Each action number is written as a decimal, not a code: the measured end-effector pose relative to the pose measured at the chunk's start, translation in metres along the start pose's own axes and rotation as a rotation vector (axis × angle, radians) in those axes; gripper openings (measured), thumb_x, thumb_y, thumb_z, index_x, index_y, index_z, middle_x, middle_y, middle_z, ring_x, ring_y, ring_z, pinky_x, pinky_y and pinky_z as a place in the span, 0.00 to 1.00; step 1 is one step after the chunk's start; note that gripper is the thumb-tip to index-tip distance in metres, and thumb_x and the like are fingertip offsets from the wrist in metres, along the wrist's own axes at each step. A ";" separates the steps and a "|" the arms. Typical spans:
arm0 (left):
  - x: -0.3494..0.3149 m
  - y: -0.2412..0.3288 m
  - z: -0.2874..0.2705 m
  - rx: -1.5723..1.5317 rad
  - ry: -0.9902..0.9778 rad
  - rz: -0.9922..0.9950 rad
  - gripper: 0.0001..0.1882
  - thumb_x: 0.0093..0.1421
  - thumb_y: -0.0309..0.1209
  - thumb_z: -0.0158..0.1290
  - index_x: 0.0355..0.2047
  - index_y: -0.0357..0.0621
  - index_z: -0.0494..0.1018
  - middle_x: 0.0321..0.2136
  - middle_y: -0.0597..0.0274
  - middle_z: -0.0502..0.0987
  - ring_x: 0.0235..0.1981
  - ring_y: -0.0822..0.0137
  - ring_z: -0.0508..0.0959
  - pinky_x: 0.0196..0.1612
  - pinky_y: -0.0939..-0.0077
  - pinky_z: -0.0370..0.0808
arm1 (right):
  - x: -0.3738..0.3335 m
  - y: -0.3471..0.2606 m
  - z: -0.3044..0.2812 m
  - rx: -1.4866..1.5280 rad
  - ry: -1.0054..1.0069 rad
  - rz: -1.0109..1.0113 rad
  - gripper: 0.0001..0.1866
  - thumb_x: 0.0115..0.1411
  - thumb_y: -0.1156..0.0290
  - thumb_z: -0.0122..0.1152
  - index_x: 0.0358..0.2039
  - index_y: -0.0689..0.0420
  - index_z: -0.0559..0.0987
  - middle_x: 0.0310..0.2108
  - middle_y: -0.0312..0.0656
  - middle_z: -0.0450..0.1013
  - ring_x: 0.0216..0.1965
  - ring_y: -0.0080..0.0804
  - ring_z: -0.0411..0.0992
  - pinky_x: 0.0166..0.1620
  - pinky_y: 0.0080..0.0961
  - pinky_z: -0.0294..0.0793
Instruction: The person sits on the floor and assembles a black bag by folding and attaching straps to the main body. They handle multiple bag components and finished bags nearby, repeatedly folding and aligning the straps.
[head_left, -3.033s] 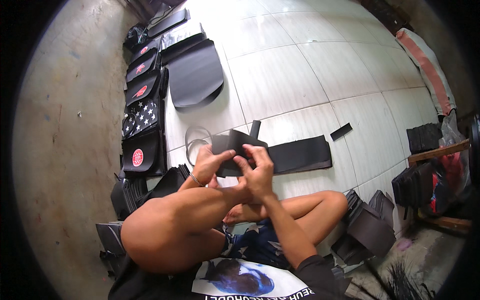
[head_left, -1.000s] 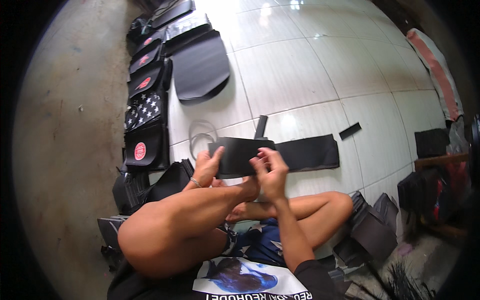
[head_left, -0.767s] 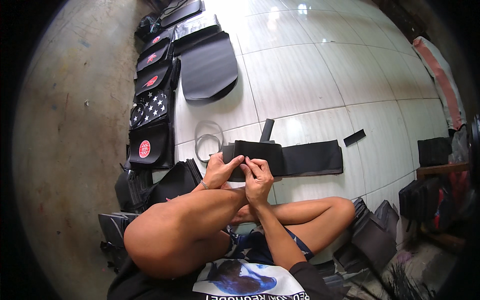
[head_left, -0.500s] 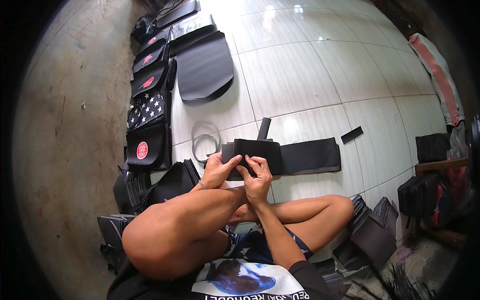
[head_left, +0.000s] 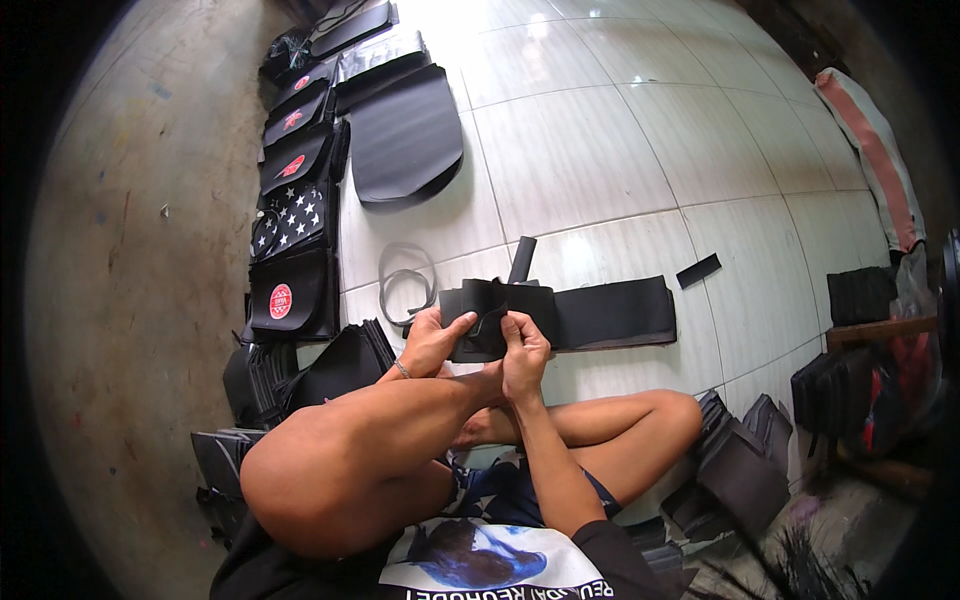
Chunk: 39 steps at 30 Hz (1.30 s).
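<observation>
Between my hands is a black leather-like piece [head_left: 484, 300], its near part bent up into a fold. My left hand [head_left: 432, 343] grips its left side, thumb on top. Pinched between the thumb and fingers of my right hand [head_left: 525, 352] is the lifted edge at the right. Under and beside this piece, a long black strip [head_left: 615, 312] lies flat on the tiles, reaching to the right. Just beyond it a short narrow black piece [head_left: 521, 260] points away from me. To the left lies a loosely coiled grey strap [head_left: 435, 270].
Black flaps with printed patches [head_left: 292, 295] lie in a row along the left. A large rounded black sheet [head_left: 408, 135] is beyond my hands. Stacked black pieces [head_left: 745, 465] stand near my right knee. A small black scrap [head_left: 698, 270] and a striped sack [head_left: 870, 155] are farther right.
My right hand has drawn the piece's edge up and slightly right, so the flat surface now shows a fold. My left hand keeps its grip in nearly the same place.
</observation>
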<state>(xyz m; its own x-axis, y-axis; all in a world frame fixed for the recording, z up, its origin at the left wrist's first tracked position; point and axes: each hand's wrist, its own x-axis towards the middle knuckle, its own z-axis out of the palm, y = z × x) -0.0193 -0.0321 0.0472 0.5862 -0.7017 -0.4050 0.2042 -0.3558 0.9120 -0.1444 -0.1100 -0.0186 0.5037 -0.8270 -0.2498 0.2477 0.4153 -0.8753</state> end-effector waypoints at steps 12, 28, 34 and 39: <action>0.001 -0.009 -0.002 0.234 0.076 0.288 0.14 0.60 0.19 0.50 0.44 0.36 0.79 0.30 0.63 0.80 0.34 0.75 0.76 0.39 0.81 0.74 | 0.012 0.012 -0.008 0.693 -0.086 0.248 0.08 0.65 0.71 0.58 0.41 0.60 0.80 0.38 0.38 0.78 0.40 0.26 0.74 0.49 0.24 0.73; -0.002 0.007 0.001 0.512 0.213 0.022 0.21 0.56 0.42 0.64 0.20 0.34 0.77 0.12 0.64 0.73 0.18 0.79 0.67 0.21 0.76 0.65 | -0.010 -0.013 0.013 -0.317 -0.082 -0.047 0.06 0.60 0.73 0.64 0.36 0.63 0.81 0.30 0.36 0.77 0.31 0.18 0.71 0.35 0.18 0.72; 0.008 -0.024 -0.023 0.196 0.222 -0.002 0.19 0.57 0.41 0.64 0.27 0.32 0.80 0.19 0.65 0.78 0.20 0.80 0.71 0.23 0.78 0.69 | 0.011 -0.005 -0.021 0.273 0.048 0.211 0.01 0.62 0.75 0.62 0.32 0.57 0.79 0.27 0.28 0.72 0.27 0.15 0.66 0.34 0.13 0.67; 0.004 -0.006 -0.020 0.203 0.120 -0.080 0.15 0.61 0.33 0.61 0.36 0.30 0.79 0.29 0.62 0.82 0.27 0.77 0.78 0.31 0.82 0.75 | 0.090 -0.048 -0.198 -0.752 0.647 -0.282 0.09 0.64 0.71 0.57 0.36 0.66 0.77 0.34 0.48 0.77 0.33 0.36 0.74 0.42 0.35 0.73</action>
<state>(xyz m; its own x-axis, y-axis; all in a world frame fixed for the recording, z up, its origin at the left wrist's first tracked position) -0.0023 -0.0203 0.0416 0.6656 -0.5925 -0.4539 0.0993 -0.5324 0.8407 -0.2749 -0.2800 -0.0810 -0.0892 -0.9957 0.0241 -0.4058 0.0142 -0.9139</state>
